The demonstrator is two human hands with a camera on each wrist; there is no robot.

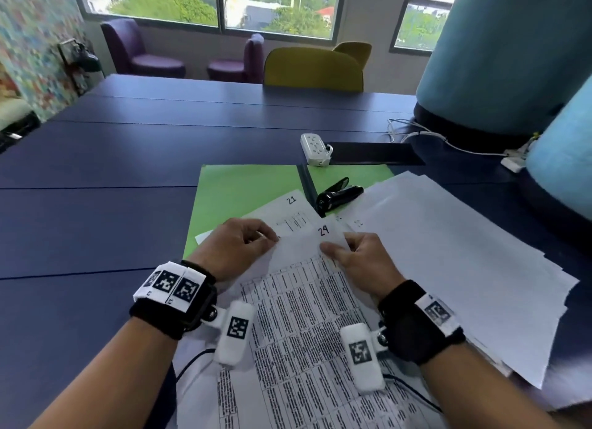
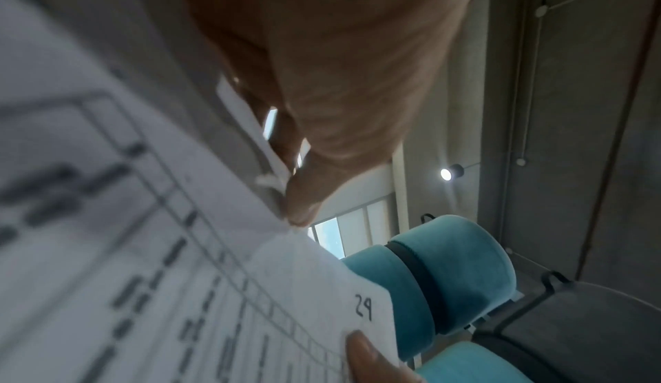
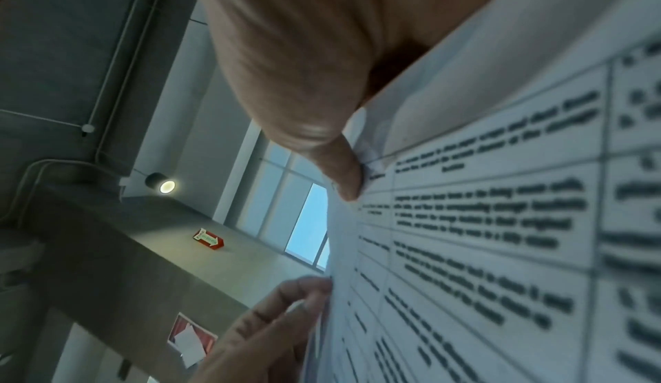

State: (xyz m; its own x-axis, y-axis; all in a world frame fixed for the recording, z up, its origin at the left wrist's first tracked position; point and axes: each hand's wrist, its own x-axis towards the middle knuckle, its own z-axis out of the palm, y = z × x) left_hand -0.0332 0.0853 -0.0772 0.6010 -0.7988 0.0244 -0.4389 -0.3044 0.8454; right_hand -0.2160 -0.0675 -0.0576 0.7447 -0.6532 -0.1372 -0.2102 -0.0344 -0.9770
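A printed sheet numbered 29 (image 1: pixel 301 303), covered in a table of text, is lifted off the desk in front of me. My left hand (image 1: pixel 253 239) pinches its top left corner, thumb (image 2: pixel 304 199) on the paper. My right hand (image 1: pixel 346 249) pinches the top right corner just below the "29" (image 2: pixel 363 311), thumb (image 3: pixel 347 174) pressed on the printed face (image 3: pixel 483 233). Behind it lies a sheet marked 21 (image 1: pixel 290 212) on a green folder (image 1: pixel 243 191).
A spread pile of blank white sheets (image 1: pixel 448 255) lies to the right on the blue table (image 1: pixel 112 172). A black stapler (image 1: pixel 339 194), a white power strip (image 1: pixel 315 148) and cables sit beyond. Teal chairs (image 1: pixel 499 50) stand at right, a yellow chair (image 1: pixel 314 66) across.
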